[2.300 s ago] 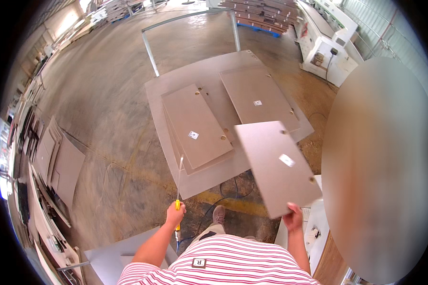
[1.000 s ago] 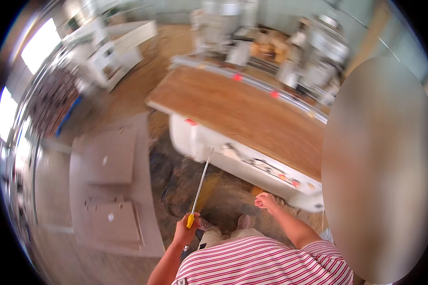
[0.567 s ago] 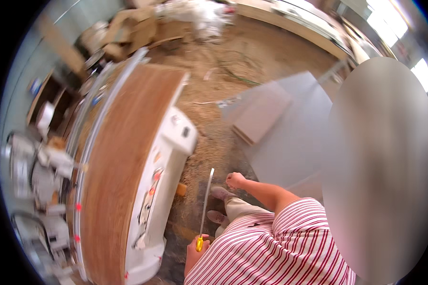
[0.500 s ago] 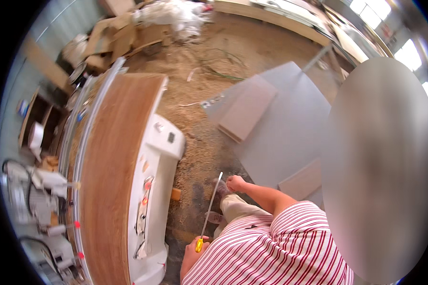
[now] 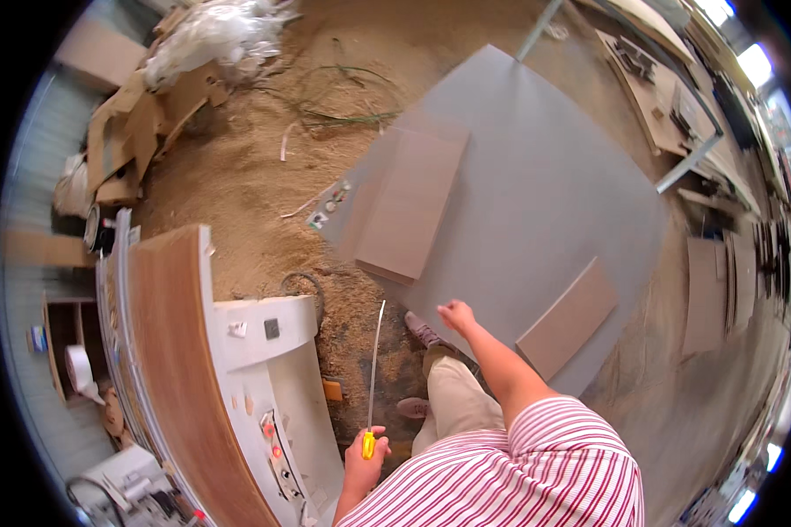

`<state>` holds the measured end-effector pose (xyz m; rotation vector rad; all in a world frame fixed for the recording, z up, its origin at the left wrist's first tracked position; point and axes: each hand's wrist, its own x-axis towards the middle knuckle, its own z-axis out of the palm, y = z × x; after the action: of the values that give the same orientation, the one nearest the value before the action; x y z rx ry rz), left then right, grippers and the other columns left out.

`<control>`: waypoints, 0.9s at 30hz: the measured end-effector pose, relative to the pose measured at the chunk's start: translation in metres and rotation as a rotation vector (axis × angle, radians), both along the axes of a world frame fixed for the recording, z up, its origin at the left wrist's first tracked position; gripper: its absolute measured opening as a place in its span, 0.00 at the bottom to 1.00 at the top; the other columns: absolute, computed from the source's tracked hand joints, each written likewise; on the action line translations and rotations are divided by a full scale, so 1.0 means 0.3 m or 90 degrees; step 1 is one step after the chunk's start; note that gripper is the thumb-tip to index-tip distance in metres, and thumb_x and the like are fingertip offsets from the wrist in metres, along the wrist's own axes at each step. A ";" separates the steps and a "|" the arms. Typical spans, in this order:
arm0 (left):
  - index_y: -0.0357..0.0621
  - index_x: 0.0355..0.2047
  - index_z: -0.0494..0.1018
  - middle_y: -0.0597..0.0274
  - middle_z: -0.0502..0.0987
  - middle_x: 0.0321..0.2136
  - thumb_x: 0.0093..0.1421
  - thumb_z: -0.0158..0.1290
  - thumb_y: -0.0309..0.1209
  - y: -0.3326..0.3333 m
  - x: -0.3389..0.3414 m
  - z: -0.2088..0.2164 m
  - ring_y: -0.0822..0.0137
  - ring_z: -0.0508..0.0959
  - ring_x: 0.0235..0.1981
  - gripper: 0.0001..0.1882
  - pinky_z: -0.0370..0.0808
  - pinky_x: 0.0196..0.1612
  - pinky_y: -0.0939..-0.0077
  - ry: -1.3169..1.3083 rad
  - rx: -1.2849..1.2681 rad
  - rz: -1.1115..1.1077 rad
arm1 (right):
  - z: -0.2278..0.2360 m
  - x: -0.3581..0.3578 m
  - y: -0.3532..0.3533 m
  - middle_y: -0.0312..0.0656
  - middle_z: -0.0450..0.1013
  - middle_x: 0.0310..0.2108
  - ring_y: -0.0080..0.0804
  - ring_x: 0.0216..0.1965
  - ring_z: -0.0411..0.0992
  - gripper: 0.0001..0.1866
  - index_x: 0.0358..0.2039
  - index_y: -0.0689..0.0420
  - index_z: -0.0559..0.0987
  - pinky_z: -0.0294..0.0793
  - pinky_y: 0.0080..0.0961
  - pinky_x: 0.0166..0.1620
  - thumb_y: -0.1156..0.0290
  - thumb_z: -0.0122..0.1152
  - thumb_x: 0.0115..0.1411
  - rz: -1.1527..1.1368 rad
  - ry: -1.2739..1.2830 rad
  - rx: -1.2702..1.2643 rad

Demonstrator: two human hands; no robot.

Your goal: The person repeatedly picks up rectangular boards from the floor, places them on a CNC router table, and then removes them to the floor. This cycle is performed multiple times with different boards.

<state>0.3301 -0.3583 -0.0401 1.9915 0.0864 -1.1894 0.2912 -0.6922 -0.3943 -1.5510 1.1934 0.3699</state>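
My left hand (image 5: 366, 461) is closed round the yellow handle of a long-shafted screwdriver (image 5: 374, 378), whose thin metal shaft points away from me. Beside it on the left stands a white machine (image 5: 294, 386) with a brown board-like top (image 5: 171, 325) and a row of controls. My right hand (image 5: 455, 316) is held forward over the near corner of a grey tabletop (image 5: 536, 184). Its fingers are curled closed, and whatever may be inside them is hidden. Near it, brown flat panels (image 5: 413, 202) lie to the left on the table, and another panel (image 5: 571, 316) lies to the right.
Sawdust (image 5: 228, 237) covers the floor, with a green strap (image 5: 351, 114) lying on it. Cardboard (image 5: 132, 140) and clear plastic wrap (image 5: 215, 39) are heaped at the far left. Boards (image 5: 712, 290) stand at the right. Small parts (image 5: 330, 206) sit at the table's left corner.
My view has swung right and come closer to the grey table. The machine sits lower and further left in view. My left hand still grips the screwdriver; my right hand has come forward to the table.
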 end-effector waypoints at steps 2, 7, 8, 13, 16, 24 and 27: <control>0.41 0.47 0.74 0.63 0.79 0.25 0.64 0.55 0.31 -0.059 0.043 -0.018 0.75 0.76 0.25 0.13 0.72 0.30 0.80 0.041 0.031 -0.001 | -0.011 0.171 -0.041 0.53 0.79 0.34 0.49 0.40 0.77 0.27 0.36 0.62 0.79 0.75 0.41 0.45 0.47 0.68 0.54 -0.013 -0.060 -0.123; 0.40 0.49 0.72 0.65 0.76 0.24 0.64 0.54 0.30 -0.113 0.113 -0.108 0.77 0.72 0.23 0.14 0.69 0.29 0.82 0.112 0.081 0.000 | -0.138 0.545 -0.175 0.61 0.73 0.51 0.56 0.53 0.72 0.47 0.56 0.69 0.65 0.73 0.43 0.56 0.43 0.71 0.50 -0.129 0.009 -0.085; 0.39 0.49 0.72 0.65 0.76 0.24 0.64 0.54 0.31 -0.122 0.133 -0.129 0.77 0.72 0.24 0.15 0.69 0.29 0.82 0.128 0.109 0.002 | -0.148 0.579 -0.193 0.61 0.73 0.50 0.56 0.53 0.73 0.46 0.55 0.68 0.65 0.73 0.43 0.55 0.44 0.71 0.50 -0.192 0.045 -0.070; 0.39 0.48 0.72 0.64 0.76 0.24 0.65 0.53 0.32 -0.119 0.151 -0.179 0.77 0.72 0.23 0.14 0.69 0.28 0.82 0.132 0.135 -0.001 | -0.153 0.589 -0.223 0.58 0.76 0.45 0.54 0.49 0.75 0.36 0.47 0.64 0.71 0.74 0.44 0.52 0.49 0.72 0.49 -0.251 0.039 -0.074; 0.40 0.48 0.72 0.64 0.76 0.24 0.65 0.54 0.32 -0.132 0.200 -0.197 0.76 0.72 0.23 0.14 0.70 0.29 0.82 0.125 0.116 -0.037 | -0.160 0.471 -0.237 0.54 0.78 0.40 0.50 0.45 0.77 0.26 0.36 0.62 0.76 0.75 0.43 0.48 0.53 0.72 0.48 -0.318 -0.021 -0.125; 0.44 0.48 0.73 0.62 0.79 0.24 0.64 0.56 0.34 -0.210 0.297 -0.184 0.73 0.76 0.22 0.14 0.73 0.30 0.77 0.052 0.129 -0.150 | -0.138 -0.221 -0.220 0.33 0.69 0.29 0.22 0.30 0.66 0.20 0.40 0.58 0.74 0.68 0.25 0.32 0.58 0.69 0.57 -0.426 -0.068 0.050; 0.44 0.48 0.74 0.62 0.80 0.25 0.63 0.56 0.35 -0.201 0.276 -0.209 0.72 0.78 0.24 0.14 0.74 0.31 0.75 0.061 0.121 -0.137 | -0.089 -0.393 -0.236 0.37 0.71 0.30 0.30 0.32 0.71 0.18 0.42 0.59 0.73 0.72 0.31 0.35 0.62 0.67 0.58 -0.477 -0.030 0.100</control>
<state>0.4128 -0.4185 -0.1029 2.1501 0.0353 -1.4600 0.1733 -0.7630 -0.4210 -0.8822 1.5631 -0.0696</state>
